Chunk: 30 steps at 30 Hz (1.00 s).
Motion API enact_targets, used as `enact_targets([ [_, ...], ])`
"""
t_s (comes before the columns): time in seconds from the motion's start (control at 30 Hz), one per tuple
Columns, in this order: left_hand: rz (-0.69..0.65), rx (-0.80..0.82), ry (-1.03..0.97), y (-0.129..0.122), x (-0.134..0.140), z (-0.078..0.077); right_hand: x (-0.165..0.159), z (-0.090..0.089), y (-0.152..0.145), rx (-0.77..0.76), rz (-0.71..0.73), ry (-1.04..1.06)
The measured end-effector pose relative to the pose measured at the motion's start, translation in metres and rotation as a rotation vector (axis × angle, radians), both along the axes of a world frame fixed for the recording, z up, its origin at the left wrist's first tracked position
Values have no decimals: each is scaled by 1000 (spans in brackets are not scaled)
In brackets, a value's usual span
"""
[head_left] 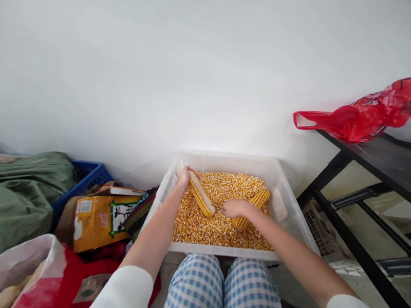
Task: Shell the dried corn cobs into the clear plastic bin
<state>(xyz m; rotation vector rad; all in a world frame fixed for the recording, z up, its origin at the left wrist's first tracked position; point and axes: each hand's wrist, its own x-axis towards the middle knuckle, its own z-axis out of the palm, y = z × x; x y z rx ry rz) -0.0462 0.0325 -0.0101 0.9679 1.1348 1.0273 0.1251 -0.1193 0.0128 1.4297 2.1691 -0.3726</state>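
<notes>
Holding a half-bare corn cob [201, 193]: left hand [183, 178], round its far end | right hand [234, 209]: by the near end, can't tell if gripping | place: over loose kernels [199, 233] in a cloudy tub [235, 159]

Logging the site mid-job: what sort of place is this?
Probably a household storage corner: a blue crate, a yellow cardboard box and a plastic tub of corn kernels sit by a white wall.

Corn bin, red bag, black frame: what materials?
Corn bin: likely plastic, semi-gloss; walls look milky, translucent.
Red bag: probably thin plastic film, shiny; crinkles and highlights.
Black frame: perhaps painted metal, satin; slim straight bars, base material unconfirmed.
</notes>
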Motion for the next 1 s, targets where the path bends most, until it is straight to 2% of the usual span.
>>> enact_targets([
  [0.1,-219,58,-79,-10,13,14,5,22,5,196,-58,138],
  [0.17,-352,135,-82,-19,23,24,1,29,5,311,-115,222],
  [0.23,-469,206,-74,-28,31,33,-4,30,5,337,-156,252],
  [0.33,-564,280,-68,-36,38,40,-8,28,3,317,-184,258],
  [0.43,-607,272,-135,-38,38,41,-7,27,2,333,-172,275],
  [0.63,-704,86,-283,-43,30,50,-7,32,1,368,-168,290],
  [0.77,-762,34,-257,-49,28,59,-9,31,0,354,-161,290],
  [0.9,-764,184,-74,-48,33,57,-5,27,-1,353,-153,302],
  [1.0,-635,343,102,-44,38,50,-2,26,-1,355,-162,284],
])
